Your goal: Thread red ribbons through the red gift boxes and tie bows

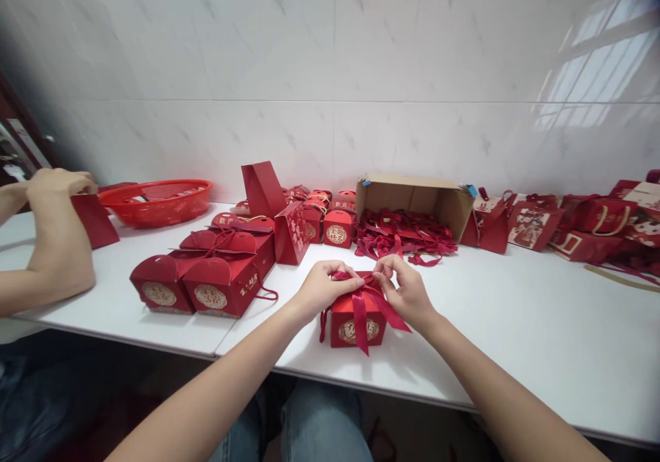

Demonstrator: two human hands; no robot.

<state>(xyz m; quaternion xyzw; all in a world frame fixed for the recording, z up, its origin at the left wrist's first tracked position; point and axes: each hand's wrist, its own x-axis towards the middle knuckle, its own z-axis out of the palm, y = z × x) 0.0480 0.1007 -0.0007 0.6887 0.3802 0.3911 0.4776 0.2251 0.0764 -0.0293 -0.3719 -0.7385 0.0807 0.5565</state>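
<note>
A small red gift box (343, 328) with a gold emblem stands upright near the table's front edge, right in front of me. Across its top runs a dark red ribbon (359, 321), formed into a bow whose tails hang down the front. From the left, my left hand (330, 284) pinches the ribbon at the box's top. My right hand (405, 290) grips the bow's other side between thumb and forefinger. The fingers partly cover the knot. A dark red cord hangs at the box's left side.
Larger red boxes (227, 280) sit to the left, with small boxes (339, 228) behind. A cardboard carton (415, 190) lies on its side, spilling ribbons (402, 235). Gift bags (533, 225) line the right. A red plastic basket (155, 211) and a co-worker's arm (59, 242) are at the left.
</note>
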